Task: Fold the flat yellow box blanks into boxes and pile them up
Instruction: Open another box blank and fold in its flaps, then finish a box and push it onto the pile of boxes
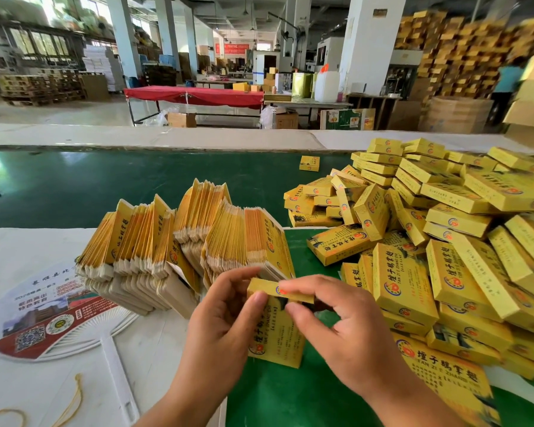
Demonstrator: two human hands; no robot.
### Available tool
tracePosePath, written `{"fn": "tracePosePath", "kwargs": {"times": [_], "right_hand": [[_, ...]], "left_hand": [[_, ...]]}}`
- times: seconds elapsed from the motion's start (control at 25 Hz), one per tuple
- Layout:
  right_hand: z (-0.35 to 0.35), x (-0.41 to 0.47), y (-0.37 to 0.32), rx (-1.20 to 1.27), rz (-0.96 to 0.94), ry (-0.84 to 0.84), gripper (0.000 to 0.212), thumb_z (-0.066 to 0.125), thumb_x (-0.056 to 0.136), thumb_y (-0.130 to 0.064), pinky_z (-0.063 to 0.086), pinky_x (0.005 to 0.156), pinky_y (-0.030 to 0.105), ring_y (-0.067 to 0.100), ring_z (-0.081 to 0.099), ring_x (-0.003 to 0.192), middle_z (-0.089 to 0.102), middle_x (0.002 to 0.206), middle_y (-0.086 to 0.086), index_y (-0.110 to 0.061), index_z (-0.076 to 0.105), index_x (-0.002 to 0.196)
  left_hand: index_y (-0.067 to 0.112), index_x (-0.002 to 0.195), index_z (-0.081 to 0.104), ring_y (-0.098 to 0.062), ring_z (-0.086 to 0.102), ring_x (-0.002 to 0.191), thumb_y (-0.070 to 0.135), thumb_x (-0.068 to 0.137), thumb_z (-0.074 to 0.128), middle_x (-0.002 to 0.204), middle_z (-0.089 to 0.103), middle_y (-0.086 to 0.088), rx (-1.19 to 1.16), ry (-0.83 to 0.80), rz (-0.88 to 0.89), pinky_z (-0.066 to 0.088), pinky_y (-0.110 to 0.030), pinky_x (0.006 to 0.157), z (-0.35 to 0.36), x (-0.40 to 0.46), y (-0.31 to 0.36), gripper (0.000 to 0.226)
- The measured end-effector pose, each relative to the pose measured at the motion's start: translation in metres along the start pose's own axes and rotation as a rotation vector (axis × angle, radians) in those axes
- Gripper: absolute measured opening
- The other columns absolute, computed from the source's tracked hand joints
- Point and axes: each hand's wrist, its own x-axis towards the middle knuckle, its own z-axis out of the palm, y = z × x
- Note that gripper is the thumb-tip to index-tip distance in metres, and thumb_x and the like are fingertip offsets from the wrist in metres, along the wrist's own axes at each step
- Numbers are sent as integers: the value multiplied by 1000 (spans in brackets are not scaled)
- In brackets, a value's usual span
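Both our hands work one yellow box [275, 331] above the green mat [275, 396]: our left hand [225, 328] grips its side, thumb on the front, while our right hand [336, 322] pinches the top flap [269, 288] with fingers and thumb. Flat blanks [179, 241] stand packed on edge just behind, and folded boxes [438, 241] lie heaped to the right. A paper fan [43, 315] lies on the white table [28, 386].

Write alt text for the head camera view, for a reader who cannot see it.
Two hands hold an upright yellow box: the left hand grips its side, the right hand pinches the top flap. Stacks of flat yellow blanks stand behind on the left; a pile of folded boxes fills the right, on a green belt.
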Motion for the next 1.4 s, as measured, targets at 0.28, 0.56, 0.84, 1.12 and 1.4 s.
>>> {"fn": "tracePosePath", "kwargs": {"times": [0.28,0.56,0.84,1.12,1.4], "right_hand": [[-10,8,3,54,207,230,23,64,87,-37,56,72,24,11,68,93,71,98,-9,-23,68,106],[-3,-11,-46,-885,-387,-155,52,48,79,-59,47,102,48,17,64,110,69,115,-6,-29,69,116],[-46,7,-52,-935,-528,2,30,67,80,-28,53,74,34,20,63,78,74,93,-1,-14,76,104],[-110,41,-6,-1269,-95,-32,33,87,68,-22,56,60,35,23,63,75,72,81,3,-10,78,98],[-104,46,-1,-1383,275,-218,41,53,92,-50,47,98,29,15,51,119,60,127,-8,-30,56,128]], "left_hand": [[10,93,68,-30,74,81,26,79,68,92,76,-15,-28,-276,-203,59,-30,58,-12,6,-5,21],[-1,80,64,-26,58,47,17,62,76,68,63,-26,-315,-111,-401,44,-24,38,-17,15,-3,29],[-4,75,63,-25,50,34,22,74,58,58,53,-28,-547,-200,-418,36,-18,31,-7,7,8,26],[-12,91,52,-23,57,45,22,73,67,71,64,-26,-275,-316,-384,36,-20,35,-9,11,8,41],[-7,85,54,-20,56,43,26,76,75,66,64,-18,-220,-256,-336,35,-20,34,-12,12,10,40]]}}
